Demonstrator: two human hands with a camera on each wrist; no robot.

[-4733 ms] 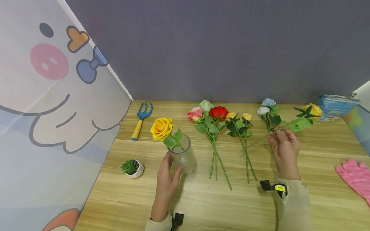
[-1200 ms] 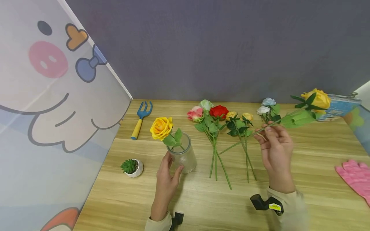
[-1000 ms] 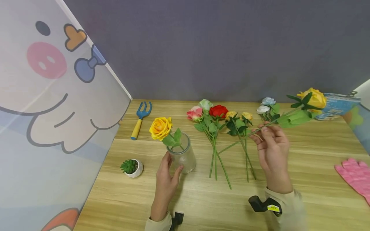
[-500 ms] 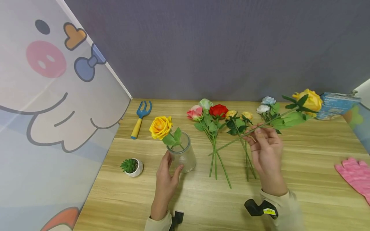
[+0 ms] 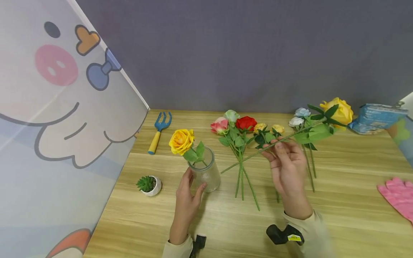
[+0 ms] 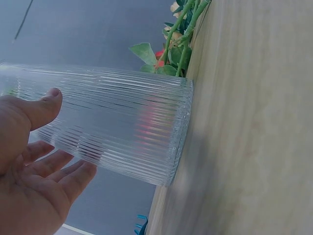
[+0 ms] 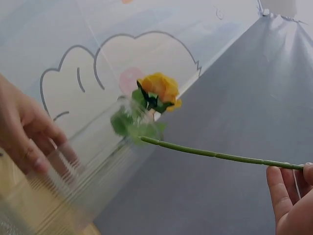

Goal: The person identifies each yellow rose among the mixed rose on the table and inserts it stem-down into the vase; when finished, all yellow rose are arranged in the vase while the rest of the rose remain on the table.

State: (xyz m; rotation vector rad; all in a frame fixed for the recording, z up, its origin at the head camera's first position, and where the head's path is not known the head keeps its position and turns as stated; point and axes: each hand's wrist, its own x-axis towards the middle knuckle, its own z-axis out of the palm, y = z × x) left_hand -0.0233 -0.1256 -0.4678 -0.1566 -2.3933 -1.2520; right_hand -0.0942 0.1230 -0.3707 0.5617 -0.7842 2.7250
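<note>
Right hand: a long-stemmed yellow rose [image 5: 335, 111] is pinched by the stem between thumb and fingers of the right hand [image 5: 287, 168], raised above the counter; the bloom points to the right and the cut end points left toward the vase.
Left hand: the ribbed glass vase [image 5: 204, 172] is steadied by the left hand [image 5: 187, 197], with the thumb laid on one side of the glass and the fingers curved round the other, as is seen in the left wrist view.
Vase: it stands upright on the counter [image 5: 338, 215] and one yellow rose [image 5: 181, 141] is already held in it, leaning left over the rim.
Done: one stem is judged to be placed, and a second is lifted and carried near the vase, its cut end just right of the rim.
Left: the carried stem is not yet in the vase. Three roses, pink, pale green and red [image 5: 233, 123], two small yellow roses [image 5: 269, 129] and white and pale blue roses [image 5: 300, 116] lie unplaced on the counter.
Counter: light wood grain. A blue and yellow hand fork [image 5: 159, 130], a small potted succulent [image 5: 148, 184], a pink glove [image 5: 398, 195] and a blue packet [image 5: 375, 118] are also carried by it.
Room: a grey wall [image 5: 245, 53] is seen behind; a cartoon-printed panel [image 5: 61, 107] closes the left side.
</note>
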